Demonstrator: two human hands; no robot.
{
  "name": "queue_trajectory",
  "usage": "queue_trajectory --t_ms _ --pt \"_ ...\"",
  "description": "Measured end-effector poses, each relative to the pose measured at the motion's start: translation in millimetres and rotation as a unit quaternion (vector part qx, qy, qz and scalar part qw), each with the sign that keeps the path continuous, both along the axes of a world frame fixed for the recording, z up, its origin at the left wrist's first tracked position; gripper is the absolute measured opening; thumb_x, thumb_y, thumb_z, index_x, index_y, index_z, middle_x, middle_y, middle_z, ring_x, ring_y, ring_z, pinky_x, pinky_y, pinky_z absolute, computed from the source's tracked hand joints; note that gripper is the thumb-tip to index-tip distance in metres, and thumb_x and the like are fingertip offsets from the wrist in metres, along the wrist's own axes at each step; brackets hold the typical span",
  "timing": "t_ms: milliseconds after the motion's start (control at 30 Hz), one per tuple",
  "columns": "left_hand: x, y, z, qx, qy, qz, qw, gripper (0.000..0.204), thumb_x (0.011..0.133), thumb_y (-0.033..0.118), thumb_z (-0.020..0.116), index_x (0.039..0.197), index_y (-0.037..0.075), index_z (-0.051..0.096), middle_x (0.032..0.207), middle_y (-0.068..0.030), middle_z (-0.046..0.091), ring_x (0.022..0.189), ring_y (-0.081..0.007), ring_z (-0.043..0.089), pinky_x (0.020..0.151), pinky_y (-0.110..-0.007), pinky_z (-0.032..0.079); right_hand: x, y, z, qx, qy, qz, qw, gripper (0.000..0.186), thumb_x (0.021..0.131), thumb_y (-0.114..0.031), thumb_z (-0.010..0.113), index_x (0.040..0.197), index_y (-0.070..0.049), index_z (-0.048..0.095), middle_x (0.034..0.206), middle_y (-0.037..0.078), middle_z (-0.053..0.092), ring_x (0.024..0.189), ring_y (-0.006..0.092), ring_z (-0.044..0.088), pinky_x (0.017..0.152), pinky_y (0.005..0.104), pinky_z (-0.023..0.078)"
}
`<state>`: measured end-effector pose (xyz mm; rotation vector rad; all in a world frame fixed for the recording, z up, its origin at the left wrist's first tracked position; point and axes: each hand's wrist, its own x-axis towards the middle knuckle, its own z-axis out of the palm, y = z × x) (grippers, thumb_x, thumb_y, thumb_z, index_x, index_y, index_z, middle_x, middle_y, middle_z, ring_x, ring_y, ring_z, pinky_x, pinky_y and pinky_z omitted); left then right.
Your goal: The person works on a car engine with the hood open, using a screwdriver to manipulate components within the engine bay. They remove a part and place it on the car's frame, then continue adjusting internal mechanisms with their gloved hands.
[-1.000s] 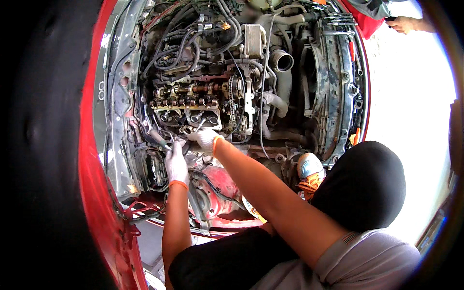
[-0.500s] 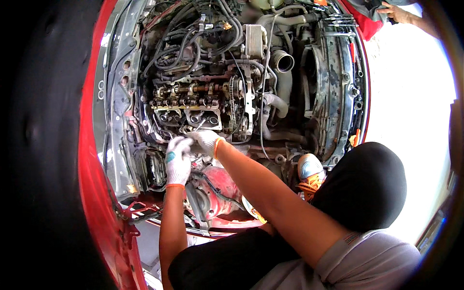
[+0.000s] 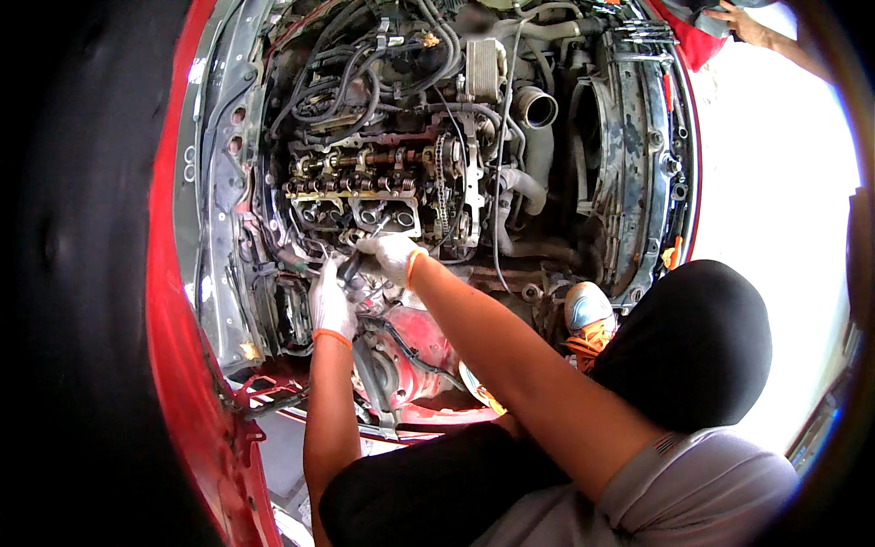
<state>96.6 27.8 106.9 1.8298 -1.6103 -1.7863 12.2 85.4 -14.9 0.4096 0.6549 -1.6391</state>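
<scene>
I have white knit gloves with orange cuffs on both hands, at the near edge of an opened engine [image 3: 351, 187]. My right hand [image 3: 394, 257] is closed just below the exposed cylinder head, its fingers bent toward the left. A slim metal rod [image 3: 378, 227] rises beside its fingertips. Between the hands shows a short dark cylindrical piece [image 3: 349, 267]; which hand holds it, if either, I cannot make out. My left hand [image 3: 331, 303] points away from me, fingers together among hoses and brackets, its fingertips partly hidden. Camshaft [image 3: 365, 162] and timing chain [image 3: 442, 187] lie bare beyond.
A red strut tower [image 3: 415, 342] sits nearer me, below my hands. Hoses and cables [image 3: 365, 82] crowd the far side. Several tools [image 3: 643, 36] lie on the front crossmember at right. My shoe [image 3: 588, 314] rests inside the bay. Another person's hand [image 3: 743, 23] shows at top right.
My left hand has turned and shifted slightly left and down, apart from the right, uncovering the dark piece between them. The right hand has moved slightly up and to the right.
</scene>
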Motion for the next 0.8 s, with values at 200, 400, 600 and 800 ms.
queue_trajectory --t_ms 200,400,600,800 --pt "22 -3 5 -0.51 -0.051 -0.467 0.721 0.028 0.078 -0.008 0.06 0.102 0.005 0.069 0.119 -0.0114 0.061 0.108 -0.0274 0.062 0.092 -0.033 0.051 0 -3 34 0.018 0.023 0.044 0.999 0.019 0.091 -0.024 0.067 0.091 -0.005 0.068 0.08 0.005 0.067 0.064 0.0174 0.062 0.054 0.029 0.049" --pt "7 -2 -7 0.027 0.021 0.044 0.998 0.032 0.096 0.039 0.058 0.103 0.008 0.066 0.095 -0.0042 0.067 0.072 -0.021 0.067 0.065 -0.036 0.053 4 -12 -14 -0.008 0.038 0.045 0.998 0.02 0.088 -0.017 0.065 0.091 0.002 0.07 0.085 0.01 0.068 0.077 0.0184 0.065 0.071 0.0304 0.056" --pt "22 -7 1 -0.489 -0.084 -0.448 0.744 0.024 0.094 0.006 0.059 0.116 0.004 0.067 0.115 -0.0109 0.063 0.109 -0.0248 0.06 0.095 -0.035 0.048 -8 -1 42 0.063 0.003 0.106 0.992 0.015 0.091 -0.017 0.066 0.088 -0.002 0.066 0.087 0.009 0.068 0.076 0.0191 0.067 0.064 0.0334 0.059" --pt "10 4 -13 -0.183 -0.007 -0.164 0.969 0.021 0.098 0.017 0.059 0.111 0.002 0.064 0.104 -0.0071 0.066 0.091 -0.0235 0.064 0.083 -0.034 0.051 -5 3 8 0.01 0.011 0.02 1.0 0.019 0.089 -0.017 0.068 0.095 0.001 0.068 0.085 0.009 0.068 0.072 0.0196 0.067 0.065 0.0327 0.058"
